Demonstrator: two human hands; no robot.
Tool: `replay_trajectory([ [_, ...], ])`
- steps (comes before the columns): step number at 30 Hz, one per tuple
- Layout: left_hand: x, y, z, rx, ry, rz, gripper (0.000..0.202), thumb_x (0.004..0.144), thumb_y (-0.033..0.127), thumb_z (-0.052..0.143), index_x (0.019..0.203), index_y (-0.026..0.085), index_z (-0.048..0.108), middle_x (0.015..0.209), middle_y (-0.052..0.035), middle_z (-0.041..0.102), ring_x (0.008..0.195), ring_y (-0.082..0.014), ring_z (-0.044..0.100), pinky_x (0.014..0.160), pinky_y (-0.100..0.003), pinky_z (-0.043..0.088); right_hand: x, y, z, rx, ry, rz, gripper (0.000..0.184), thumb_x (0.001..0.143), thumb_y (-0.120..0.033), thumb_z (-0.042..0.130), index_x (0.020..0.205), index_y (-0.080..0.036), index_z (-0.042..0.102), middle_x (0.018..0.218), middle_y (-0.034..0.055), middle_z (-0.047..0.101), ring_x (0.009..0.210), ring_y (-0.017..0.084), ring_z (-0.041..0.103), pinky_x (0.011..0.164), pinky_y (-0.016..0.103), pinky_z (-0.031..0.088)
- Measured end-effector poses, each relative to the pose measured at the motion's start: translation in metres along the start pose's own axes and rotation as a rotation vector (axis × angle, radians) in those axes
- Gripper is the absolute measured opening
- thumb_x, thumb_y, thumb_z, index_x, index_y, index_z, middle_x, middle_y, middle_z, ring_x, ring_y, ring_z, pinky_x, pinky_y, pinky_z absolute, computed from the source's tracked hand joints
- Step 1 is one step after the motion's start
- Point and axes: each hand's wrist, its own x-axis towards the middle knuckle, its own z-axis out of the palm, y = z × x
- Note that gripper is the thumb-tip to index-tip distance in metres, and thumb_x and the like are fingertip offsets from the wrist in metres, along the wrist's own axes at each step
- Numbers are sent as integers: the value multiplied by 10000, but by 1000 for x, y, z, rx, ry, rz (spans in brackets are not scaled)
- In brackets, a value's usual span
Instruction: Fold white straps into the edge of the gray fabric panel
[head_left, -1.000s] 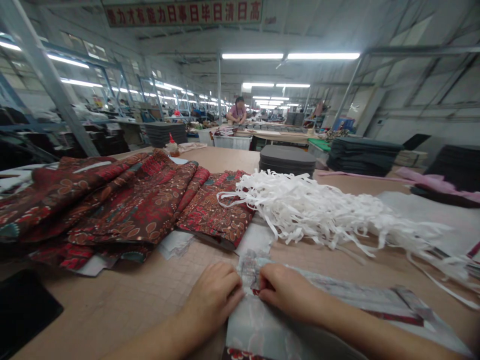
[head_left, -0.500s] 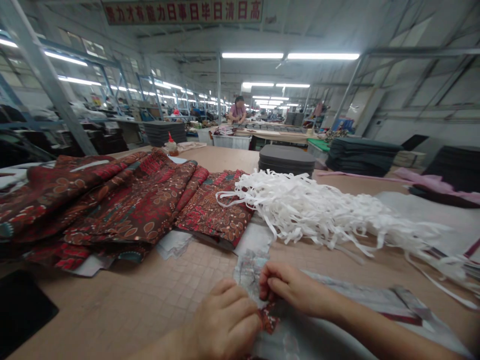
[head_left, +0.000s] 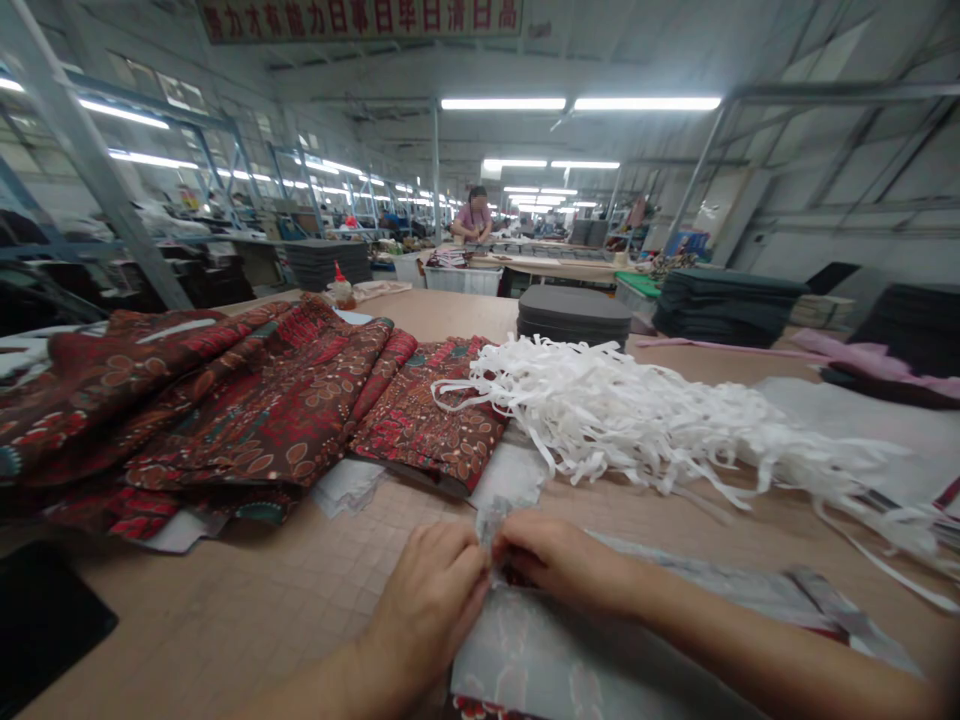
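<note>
Directly in front of me lies a piece of patterned fabric (head_left: 555,650), its pale greyish backing facing up and a red-brown printed edge showing at the bottom. My left hand (head_left: 439,590) is closed at its upper left corner, fingertips pinched together. Close beside it, almost touching, my right hand (head_left: 566,562) pinches the same fabric with curled fingers. What lies exactly between the fingertips is partly hidden by the hands. Just beyond them is a pale backing sheet (head_left: 510,475), partly under a folded brown-and-red printed fabric (head_left: 435,420).
A heap of white ribbon strips (head_left: 630,415) spreads to the right. Larger printed fabric (head_left: 247,400) is piled at left, near a black flat object (head_left: 49,620). Behind stand a stack of dark pads (head_left: 574,315) and a red-tipped bottle (head_left: 341,290). A person (head_left: 472,218) works farther back.
Both hands have drawn together at the fabric's corner, the left moving up and the right slightly left. The fabric has shifted, with more of its pale backing spread out below the hands.
</note>
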Motion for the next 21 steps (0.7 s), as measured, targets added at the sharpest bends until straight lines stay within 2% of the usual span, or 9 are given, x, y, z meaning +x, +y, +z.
replay_trajectory([
  [3, 0, 1, 1, 72, -81, 91, 93, 866, 162, 489, 818, 189, 564, 804, -27, 569, 771, -216, 500, 695, -360, 391, 6, 1, 0, -44, -20, -30, 163, 737, -28, 496, 734, -156, 596, 721, 1, 573, 694, 126, 504, 648, 220, 403],
  [7, -2, 1, 6, 146, -142, 125, 115, 889, 189, 477, 836, 184, 579, 817, -32, 571, 745, -210, 489, 677, -353, 380, 13, -3, -2, -141, -80, 9, 161, 747, -39, 497, 747, -147, 616, 754, 17, 580, 705, 127, 513, 647, 213, 400],
  [15, -1, 4, 3, 209, -115, 233, 365, 962, 198, 230, 918, 133, 587, 782, -60, 566, 697, -215, 483, 627, -359, 388, 27, -14, -6, -396, -232, 36, 189, 739, -69, 473, 788, -148, 638, 788, 51, 630, 703, 152, 549, 629, 233, 407],
  [18, -1, 3, 5, 208, -117, 228, 373, 964, 192, 208, 995, 132, 575, 799, -59, 569, 708, -215, 488, 636, -361, 395, 32, -19, -7, -458, -279, 55, 172, 745, -92, 491, 802, -156, 640, 776, 67, 654, 661, 163, 562, 583, 250, 400],
  [21, -2, 2, 8, 215, -120, 206, 315, 957, 188, 264, 996, 165, 575, 803, -39, 568, 721, -209, 492, 644, -350, 391, 39, -25, -10, -511, -318, 126, 195, 718, -97, 532, 872, -161, 635, 788, 81, 673, 625, 174, 575, 517, 262, 372],
])
